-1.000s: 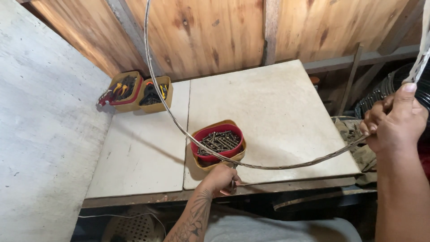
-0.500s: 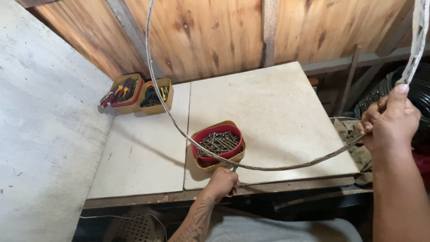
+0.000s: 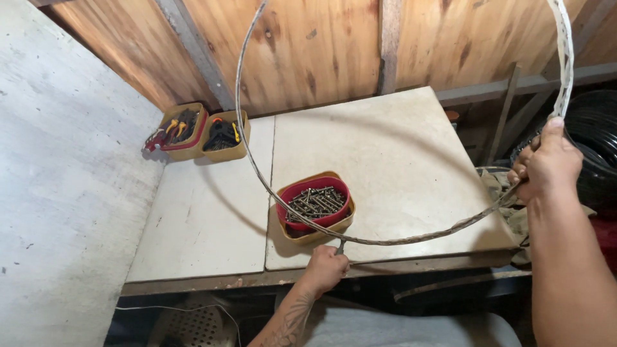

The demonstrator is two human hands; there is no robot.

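A long flat metal strip (image 3: 411,239) curves in a big loop over the pale worktable (image 3: 385,160). My right hand (image 3: 545,162) grips the strip at the right, where two parts of the loop cross. My left hand (image 3: 324,268) sits at the table's front edge, closed around a small dark tool whose tip touches the strip. Just beyond it stands a red bowl of screws (image 3: 315,204) inside a tan container.
Two tan trays (image 3: 196,133) with pliers and small tools stand at the table's back left by the wooden wall. A grey panel (image 3: 58,193) leans on the left. Dark coiled material (image 3: 594,148) lies on the right. A white fan (image 3: 193,324) sits below.
My right hand has lifted a little with the strip, and the loop stands higher. My left hand has stayed at the table's front edge.
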